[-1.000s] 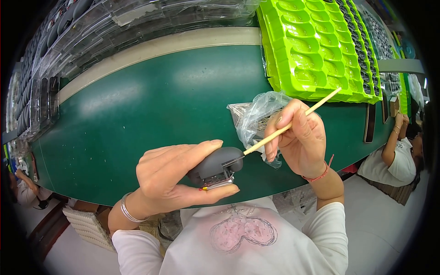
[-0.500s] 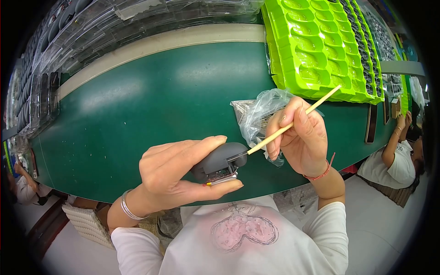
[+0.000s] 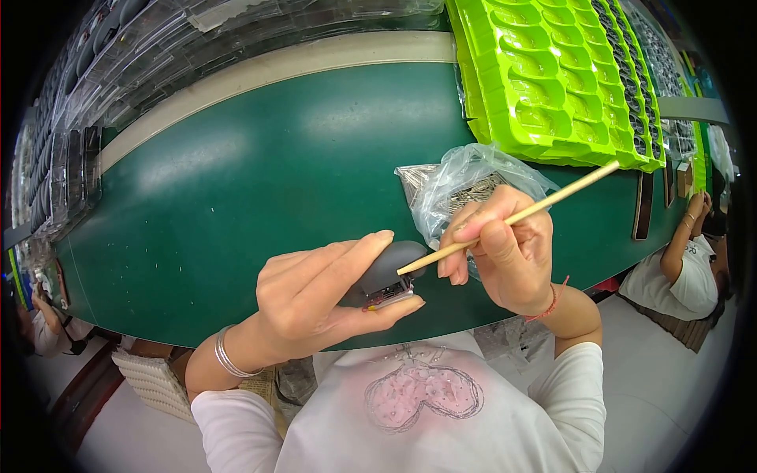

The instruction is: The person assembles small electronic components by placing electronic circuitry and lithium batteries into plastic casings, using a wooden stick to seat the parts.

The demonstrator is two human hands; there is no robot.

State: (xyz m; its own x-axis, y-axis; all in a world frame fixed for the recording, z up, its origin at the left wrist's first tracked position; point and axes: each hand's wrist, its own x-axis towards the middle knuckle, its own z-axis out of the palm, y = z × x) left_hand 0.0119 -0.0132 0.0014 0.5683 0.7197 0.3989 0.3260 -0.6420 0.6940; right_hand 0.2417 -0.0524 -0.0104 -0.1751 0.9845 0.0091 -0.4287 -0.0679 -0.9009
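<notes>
My left hand point(image 3: 303, 292) pinches a dark grey rounded plastic housing point(image 3: 386, 266) between fingers and thumb. The housing has an open side facing right, with small electronic parts and a bit of red and yellow showing inside. In my right hand point(image 3: 509, 248) is a thin wooden stick point(image 3: 560, 193), gripped like a pen and slanting down to the left. Its lower tip lies at the housing's open edge. Just behind the right hand, a clear plastic bag point(image 3: 453, 185) of thin metal pins lies on the green table, partly covered by that hand.
Stacked bright green trays point(image 3: 544, 94) with moulded pockets stand at the far right, some pockets filled with dark parts. Stacks of clear plastic trays point(image 3: 260, 35) line the back and left. A pale strip point(image 3: 315, 63) edges the table point(image 3: 276, 158). Another person point(image 3: 678, 276) sits at the right.
The stick's tip has moved slightly left and down, onto the housing's open edge. My right hand has come lower, and the housing has turned a little in my left hand.
</notes>
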